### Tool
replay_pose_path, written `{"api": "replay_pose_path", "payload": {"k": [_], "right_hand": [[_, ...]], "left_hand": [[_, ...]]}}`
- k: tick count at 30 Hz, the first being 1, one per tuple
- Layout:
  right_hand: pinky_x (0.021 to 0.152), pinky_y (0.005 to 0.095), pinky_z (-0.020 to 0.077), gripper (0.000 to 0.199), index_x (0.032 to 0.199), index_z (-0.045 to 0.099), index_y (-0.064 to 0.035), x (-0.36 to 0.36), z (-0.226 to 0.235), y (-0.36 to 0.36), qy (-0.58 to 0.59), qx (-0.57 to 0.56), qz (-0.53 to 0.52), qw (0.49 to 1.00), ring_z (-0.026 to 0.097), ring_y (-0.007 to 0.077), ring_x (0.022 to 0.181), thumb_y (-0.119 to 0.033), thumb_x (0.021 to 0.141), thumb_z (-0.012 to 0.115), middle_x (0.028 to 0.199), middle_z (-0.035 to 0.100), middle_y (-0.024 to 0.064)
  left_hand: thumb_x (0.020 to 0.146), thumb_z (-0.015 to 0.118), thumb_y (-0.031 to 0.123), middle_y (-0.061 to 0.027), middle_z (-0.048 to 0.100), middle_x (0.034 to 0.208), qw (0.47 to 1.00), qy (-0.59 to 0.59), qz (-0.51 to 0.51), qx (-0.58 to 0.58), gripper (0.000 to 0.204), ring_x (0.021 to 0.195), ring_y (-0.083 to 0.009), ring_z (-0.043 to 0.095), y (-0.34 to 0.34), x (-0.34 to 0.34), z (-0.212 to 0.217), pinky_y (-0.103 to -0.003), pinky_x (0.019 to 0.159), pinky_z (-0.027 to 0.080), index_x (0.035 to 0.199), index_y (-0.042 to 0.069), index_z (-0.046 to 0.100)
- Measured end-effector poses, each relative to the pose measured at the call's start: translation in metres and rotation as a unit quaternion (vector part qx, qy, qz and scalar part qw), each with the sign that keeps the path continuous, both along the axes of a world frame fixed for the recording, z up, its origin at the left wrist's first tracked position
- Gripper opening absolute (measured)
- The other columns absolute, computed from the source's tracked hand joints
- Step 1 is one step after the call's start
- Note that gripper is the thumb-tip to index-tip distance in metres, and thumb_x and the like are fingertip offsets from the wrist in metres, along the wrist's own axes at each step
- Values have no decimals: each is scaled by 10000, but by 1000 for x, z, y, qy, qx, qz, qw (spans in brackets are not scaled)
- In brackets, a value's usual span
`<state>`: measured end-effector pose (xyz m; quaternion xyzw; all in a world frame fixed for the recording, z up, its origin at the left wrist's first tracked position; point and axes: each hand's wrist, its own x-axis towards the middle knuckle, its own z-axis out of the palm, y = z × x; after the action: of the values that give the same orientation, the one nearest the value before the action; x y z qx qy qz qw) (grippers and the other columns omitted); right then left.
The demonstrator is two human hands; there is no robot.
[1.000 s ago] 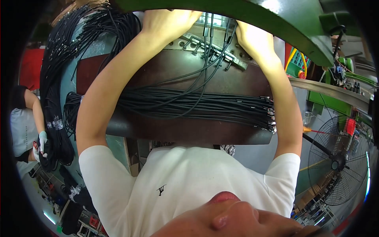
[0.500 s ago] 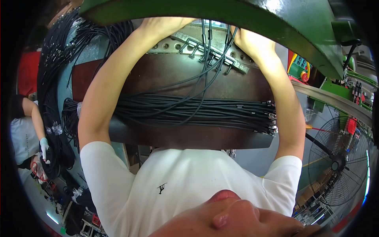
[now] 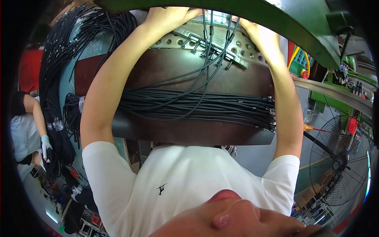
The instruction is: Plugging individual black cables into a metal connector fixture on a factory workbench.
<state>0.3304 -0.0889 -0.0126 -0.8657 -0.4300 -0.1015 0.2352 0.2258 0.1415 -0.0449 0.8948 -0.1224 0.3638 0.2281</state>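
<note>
Flanking a few upright black cables [image 3: 211, 29] at twelve o'clock, both hands sit at the edge of the green machine frame [image 3: 256, 12]. The left hand [image 3: 167, 17], between eleven and twelve, has its thumb pointing toward the cables; its other fingertips are hidden. The right hand [image 3: 258, 33], at one o'clock, also loses its fingertips there. I cannot tell how far either grip is closed, or whether it holds anything.

Just below, the cables cross a metal bar with screw clamps [image 3: 237, 60] on a plate with holes [image 3: 252, 55]. They join the cable bundle [image 3: 189, 102], which lies on a brown board [image 3: 169, 71] from nine toward three o'clock. Because the strands cross, a tug could snag them on the clamps or drag the bundle askew; fingers so near the frame could be pinched if it moves.
</note>
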Motion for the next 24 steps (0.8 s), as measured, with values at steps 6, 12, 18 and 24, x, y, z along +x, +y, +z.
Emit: {"api": "replay_pose_path", "payload": {"k": [6, 12, 18, 24], "right_hand": [[833, 371, 479, 350, 1128, 584, 28, -74, 9, -80, -22, 167, -22, 986, 603, 311, 941, -146, 835, 666, 1087, 625, 181], [992, 348, 393, 319, 1267, 467, 6, -214, -75, -276, 124, 188, -442, 868, 505, 224, 1140, -68, 956, 471, 1250, 530, 147], [924, 349, 431, 379, 1229, 512, -20, -302, -219, -340, 540, 237, -338, 733, 525, 201, 1055, -85, 872, 620, 1190, 565, 108], [894, 359, 450, 346, 1210, 516, -19, -290, -203, -302, 307, 99, -201, 925, 533, 237, 1025, -131, 893, 597, 1156, 561, 128]], "left_hand": [[849, 645, 297, -159, 538, 1294, 916, 319, 22, -240, 583, 973, -251, 627, -25, -112, 64, -380, 908, 446, 1330, 20, 465], [901, 547, 246, -152, 614, 1178, 709, 693, -38, -127, 328, 1096, -336, 569, -69, -316, 23, -393, 986, 410, 1136, 27, 615], [848, 578, 165, -166, 606, 1097, 868, 467, 163, -29, 268, 1059, -345, 534, -57, -361, -97, -454, 927, 391, 1079, 33, 617], [828, 594, 150, -153, 635, 992, 902, 399, 168, -4, 221, 960, -333, 579, -63, -360, -90, -439, 854, 445, 1005, 27, 639]]}}
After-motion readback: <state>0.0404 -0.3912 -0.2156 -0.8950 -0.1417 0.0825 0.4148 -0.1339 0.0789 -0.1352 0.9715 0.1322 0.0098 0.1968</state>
